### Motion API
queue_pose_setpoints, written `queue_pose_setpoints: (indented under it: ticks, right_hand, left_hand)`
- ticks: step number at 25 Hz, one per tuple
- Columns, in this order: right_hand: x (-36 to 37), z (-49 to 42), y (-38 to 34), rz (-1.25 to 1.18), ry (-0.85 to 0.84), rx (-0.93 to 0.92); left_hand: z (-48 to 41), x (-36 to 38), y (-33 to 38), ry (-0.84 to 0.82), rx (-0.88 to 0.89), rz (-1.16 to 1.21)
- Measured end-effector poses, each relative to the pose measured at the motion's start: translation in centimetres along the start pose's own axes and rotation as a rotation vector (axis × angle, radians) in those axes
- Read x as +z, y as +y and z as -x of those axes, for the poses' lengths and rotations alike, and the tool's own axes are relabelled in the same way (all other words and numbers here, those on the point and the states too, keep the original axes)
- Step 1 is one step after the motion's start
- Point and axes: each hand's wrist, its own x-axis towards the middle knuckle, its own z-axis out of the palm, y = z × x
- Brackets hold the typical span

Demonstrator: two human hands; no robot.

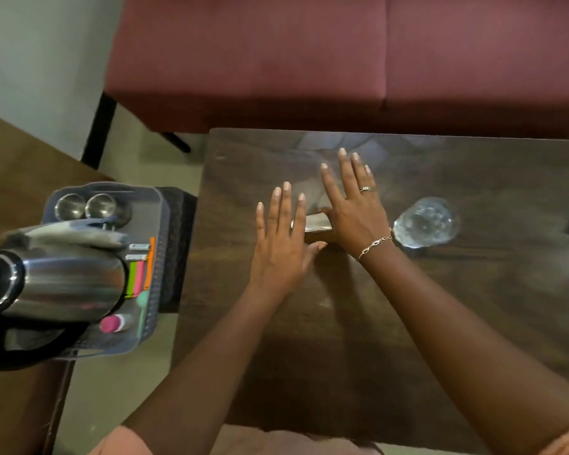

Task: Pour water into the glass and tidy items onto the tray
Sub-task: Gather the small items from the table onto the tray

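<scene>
glass [426, 224] is standing on the table [473, 307], clear and round, just beside the right wrist | tray [165, 224] is sitting off to the left, grey, holding two cups [71, 206], a kettle [63, 284] partly hiding it | left hand [281, 244] and right hand [352, 208] are lying flat, fingers straight, a small shiny thing [316, 223] between them
</scene>
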Motion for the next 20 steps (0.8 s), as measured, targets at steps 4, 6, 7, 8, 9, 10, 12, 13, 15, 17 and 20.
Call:
queue_pose_setpoints:
  ticks: [4, 6, 7, 8, 9, 10, 12, 13, 15, 17, 20]
  right_hand:
    - [-2.8, 5.0, 8.4, 0.039, 0.020, 0.128]
    - [-3.8, 7.4, 11.9, 0.038, 0.033, 0.202]
    - [-4.2, 8.6, 13.5, 0.026, 0.042, 0.245]
    - [-4.6, 10.0, 15.4, 0.001, 0.051, 0.305]
    - [-4.9, 11.6, 17.2, -0.040, 0.056, 0.376]
    - [-5.1, 13.4, 19.2, -0.085, 0.061, 0.454]
    - [-5.1, 17.8, 23.5, -0.172, 0.088, 0.637]
    - [-5.0, 20.0, 25.6, -0.216, 0.103, 0.745]
    - [-4.7, 24.2, 29.0, -0.283, 0.105, 1.003]
    - [-4.1, 28.2, 31.9, -0.317, 0.038, 1.275]
    - [-2.8, 31.8, 34.1, -0.389, -0.080, 1.446]
  left_hand:
    - [-1.9, -0.3, 9.6, 0.025, 0.141, 0.052]
    - [-2.6, 0.1, 13.7, 0.023, 0.202, 0.061]
    - [-2.9, 0.3, 15.4, 0.023, 0.237, 0.054]
    - [-3.4, 0.6, 17.5, 0.025, 0.289, 0.049]
    - [-3.9, 1.0, 19.5, 0.027, 0.346, 0.045]
    - [-4.3, 1.4, 21.5, 0.019, 0.406, 0.045]
    - [-5.1, 2.4, 25.2, 0.007, 0.528, 0.033]
    - [-5.7, 3.0, 26.9, -0.006, 0.575, 0.035]
    - [-7.2, 4.3, 29.5, -0.047, 0.629, 0.071]
    - [-8.8, 5.7, 32.2, -0.139, 0.646, 0.134]
    - [-11.4, 7.3, 35.8, -0.272, 0.557, 0.226]
